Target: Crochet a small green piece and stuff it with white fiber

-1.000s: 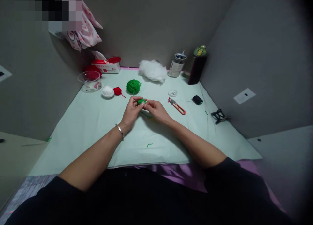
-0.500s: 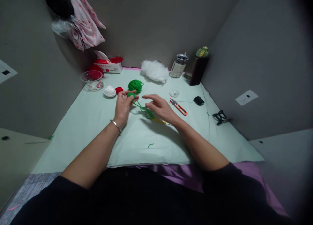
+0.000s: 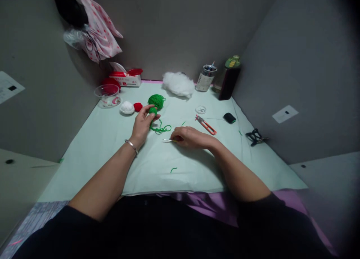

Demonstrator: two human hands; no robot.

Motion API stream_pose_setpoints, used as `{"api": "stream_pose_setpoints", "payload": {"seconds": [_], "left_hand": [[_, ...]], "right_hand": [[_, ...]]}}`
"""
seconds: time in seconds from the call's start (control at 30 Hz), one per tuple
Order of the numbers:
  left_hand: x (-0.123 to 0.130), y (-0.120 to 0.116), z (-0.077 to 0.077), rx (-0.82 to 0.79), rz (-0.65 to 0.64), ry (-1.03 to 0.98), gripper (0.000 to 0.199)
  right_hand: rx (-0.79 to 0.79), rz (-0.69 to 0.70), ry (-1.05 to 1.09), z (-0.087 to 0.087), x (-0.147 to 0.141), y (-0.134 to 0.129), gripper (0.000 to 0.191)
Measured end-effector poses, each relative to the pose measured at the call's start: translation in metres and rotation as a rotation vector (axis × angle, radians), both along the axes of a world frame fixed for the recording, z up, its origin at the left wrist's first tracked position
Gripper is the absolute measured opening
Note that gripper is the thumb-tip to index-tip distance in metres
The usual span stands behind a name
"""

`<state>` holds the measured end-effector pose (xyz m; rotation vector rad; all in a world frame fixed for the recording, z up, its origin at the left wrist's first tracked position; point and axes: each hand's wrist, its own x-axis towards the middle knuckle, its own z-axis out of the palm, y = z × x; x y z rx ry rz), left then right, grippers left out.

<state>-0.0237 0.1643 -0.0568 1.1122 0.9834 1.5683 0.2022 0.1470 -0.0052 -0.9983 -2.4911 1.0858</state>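
Note:
Between the thumb and fingers of my left hand is a small round green crochet piece. Loose green yarn trails from it in loops on the cloth. Just behind it lies a ball of green yarn. My right hand is closed at the table surface on a crochet hook; the thin metal end points left, and most of the yellow handle is hidden by the fingers. Orange thread snips lie just beyond my right hand.
Along the back stand a tissue box, white stuffing, a can of pens and a bottle. A clear tub, white yarn and red yarn sit left. A black clip lies right.
My right hand has come down from the yarn strand and taken hold of the crochet hook on the table. The yarn now lies loose in loops. My left hand keeps the green piece.

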Motion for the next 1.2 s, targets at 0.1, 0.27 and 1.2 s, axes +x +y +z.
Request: {"api": "stream_pose_setpoints", "payload": {"seconds": [0.1,0.27,1.2], "left_hand": [[0.002,-0.002,-0.002,-0.014,-0.037,0.049,0.025],[0.009,-0.008,0.000,-0.007,-0.071,0.120,0.025],[0.023,-0.023,0.000,0.065,-0.044,0.278,0.028]], "right_hand": [[-0.040,0.015,0.103,0.005,0.002,0.002,0.009],[-0.332,-0.128,0.439,0.009,-0.001,0.001,0.021],[-0.827,-0.302,0.674,0.000,-0.020,0.001,0.016]]}}
